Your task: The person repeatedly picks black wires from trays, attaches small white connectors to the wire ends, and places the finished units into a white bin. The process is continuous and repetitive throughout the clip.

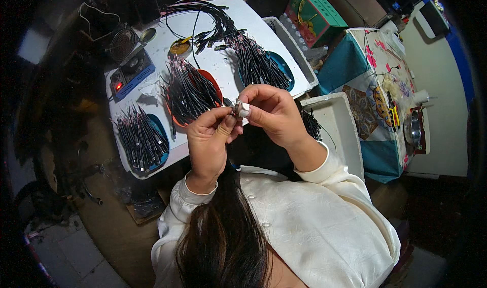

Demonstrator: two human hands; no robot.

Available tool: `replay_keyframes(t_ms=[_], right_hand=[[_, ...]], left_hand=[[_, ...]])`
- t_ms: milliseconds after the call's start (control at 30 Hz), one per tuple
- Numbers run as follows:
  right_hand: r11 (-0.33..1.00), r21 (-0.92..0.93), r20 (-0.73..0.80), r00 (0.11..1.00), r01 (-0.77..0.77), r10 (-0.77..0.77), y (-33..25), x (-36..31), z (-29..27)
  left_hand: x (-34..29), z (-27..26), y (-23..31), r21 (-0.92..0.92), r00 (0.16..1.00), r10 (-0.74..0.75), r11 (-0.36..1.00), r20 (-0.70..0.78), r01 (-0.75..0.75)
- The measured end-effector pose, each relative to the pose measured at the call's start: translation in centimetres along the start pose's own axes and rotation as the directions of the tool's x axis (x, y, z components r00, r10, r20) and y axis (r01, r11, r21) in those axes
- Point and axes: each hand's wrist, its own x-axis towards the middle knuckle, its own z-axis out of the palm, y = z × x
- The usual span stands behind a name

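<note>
The left hand (210, 136) and the right hand (271, 113) both pinch a small dark piece (235, 108) between finger and thumb. It is up over the near edge of the white table (213, 62), around the middle. I cannot tell just what it is. It looks light and hard, and could slip or bend. Fingertips on its sides, with a soft squeeze, seem best.
</note>
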Motion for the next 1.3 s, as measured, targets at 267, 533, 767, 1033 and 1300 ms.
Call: replay_keyframes(t_ms=[267, 533, 767, 1033, 1300], right_hand=[[0.928, 0.307, 0.060, 0.978, -0.210, 0.201, 0.6, -0.2, 0.1], [0.877, 0.226, 0.216, 0.900, -0.423, 0.379, 0.6, 0.5, -2.2], [0.905, -0.088, 0.151, 0.892, -0.416, 0.425, 2.3, 2.8, -2.6], [-0.268, -0.952, 0.135, 0.988, 0.150, 0.073, 6.7, 26.2, -7.1], [-0.279, -0.950, 0.138, 0.990, 0.139, 0.025, 4.8, 28.6, -6.5]], left_hand=[[-0.1, -0.5, 0.3, -0.085, 0.993, -0.091, 0.992, 0.072, 0.097], [-0.2, -1.9, 1.0, 0.494, 0.974, -0.123, 0.869, 0.189, 0.013], [-0.8, -4.9, 0.4, 0.268, 0.981, -0.156, 0.956, 0.119, 0.119], [-0.6, -5.5, 0.8, 0.171, 0.987, -0.146, 0.973, -0.063, 0.155], [-1.7, -6.7, 2.1, 0.051, 0.985, -0.078, 0.995, -0.153, 0.087]])
